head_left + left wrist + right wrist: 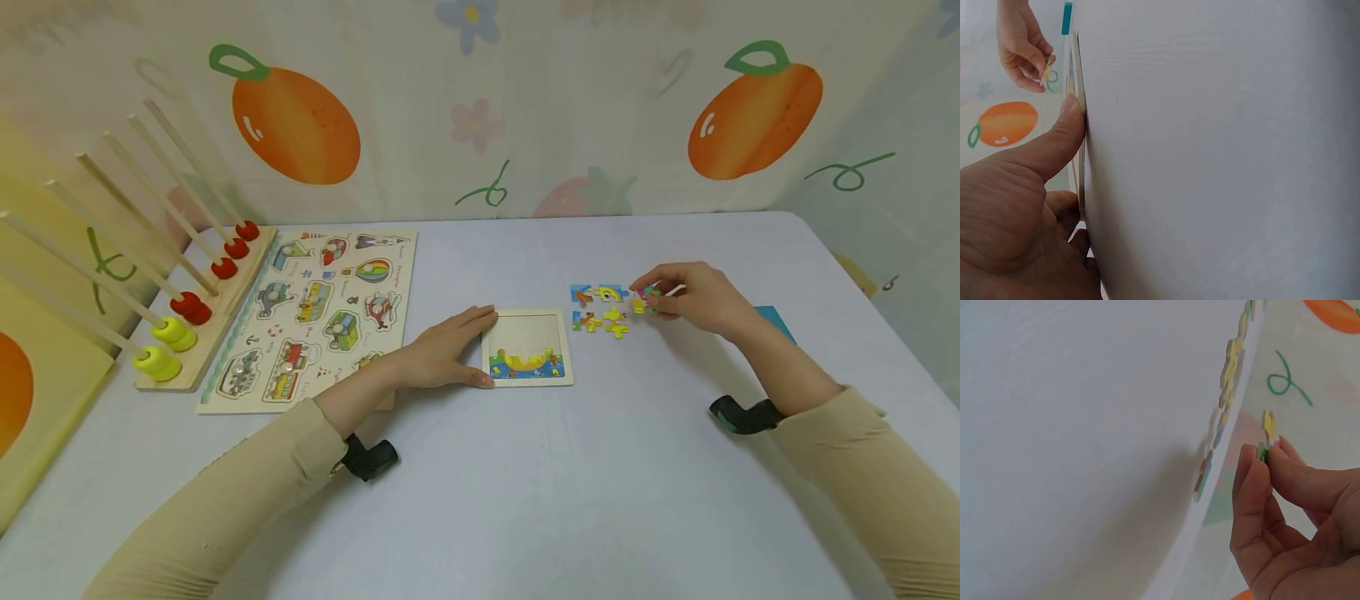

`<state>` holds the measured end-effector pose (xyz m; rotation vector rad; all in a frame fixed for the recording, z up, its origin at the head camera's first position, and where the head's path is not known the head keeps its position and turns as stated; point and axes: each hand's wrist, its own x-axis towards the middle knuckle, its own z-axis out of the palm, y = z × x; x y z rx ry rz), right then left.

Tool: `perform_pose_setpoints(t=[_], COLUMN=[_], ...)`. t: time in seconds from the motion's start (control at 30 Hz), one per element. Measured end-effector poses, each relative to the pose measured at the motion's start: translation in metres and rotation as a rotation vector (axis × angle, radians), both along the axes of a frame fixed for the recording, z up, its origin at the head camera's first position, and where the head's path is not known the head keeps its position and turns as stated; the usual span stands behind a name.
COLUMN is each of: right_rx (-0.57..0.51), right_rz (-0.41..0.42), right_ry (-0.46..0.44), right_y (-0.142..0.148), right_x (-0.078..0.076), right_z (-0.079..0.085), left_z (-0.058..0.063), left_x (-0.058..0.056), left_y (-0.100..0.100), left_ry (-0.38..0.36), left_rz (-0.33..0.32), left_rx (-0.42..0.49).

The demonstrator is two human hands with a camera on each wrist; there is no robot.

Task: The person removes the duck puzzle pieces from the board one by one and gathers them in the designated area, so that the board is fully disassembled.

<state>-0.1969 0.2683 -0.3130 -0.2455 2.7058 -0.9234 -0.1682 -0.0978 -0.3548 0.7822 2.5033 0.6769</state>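
Note:
In the head view, a small square wooden puzzle tray (567, 350) lies on the table, its bottom row filled with blue and yellow pieces. My left hand (448, 348) rests along the tray's left side, thumb (1071, 119) at the near corner and fingers extended to the far one. My right hand (701, 297) pinches a yellow, green and pink jigsaw piece (1269, 425) between thumb and fingertips, raised off the table. Left of that hand lie several loose jigsaw pieces (588, 321) in two rows, close past the tray's far right corner.
A wooden peg board of vehicle pictures (348, 287) lies left of the tray. Beyond it stands a rack of wooden rods (176, 379) with red and yellow beads. Partly behind my right wrist is a flat teal thing (775, 321). A printed curtain (420, 108) hangs behind the table.

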Motion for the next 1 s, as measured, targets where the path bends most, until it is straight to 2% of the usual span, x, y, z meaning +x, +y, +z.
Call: perform_pose_setpoints(t=[0.3,0.53,0.73,1.0], right_rx=[0.072,0.055,0.054,0.125], right_rz=[0.026,0.036,0.014,-0.033], right_ry=[-0.051,-0.080,-0.106,-0.112], right_y=[0.0072,0.0094,0.0091,0.0086], right_x=[-0.0001,0.0003,0.0000,-0.0027], right_z=[-0.0053,-0.0089,-0.0104,-0.0098], left_z=[0.0004,0.0002,0.0010,0.0022], left_x=[0.0006,0.0000,-0.0001,0.0009], left_y=[-0.0001,0.0000,0.0003,0.0007], left_ry=[-0.004,-0.002,-0.002,-0.003], left_rz=[0.001,0.006,0.003,0.007], left_rx=[0.001,-0.013,-0.014,-0.008])
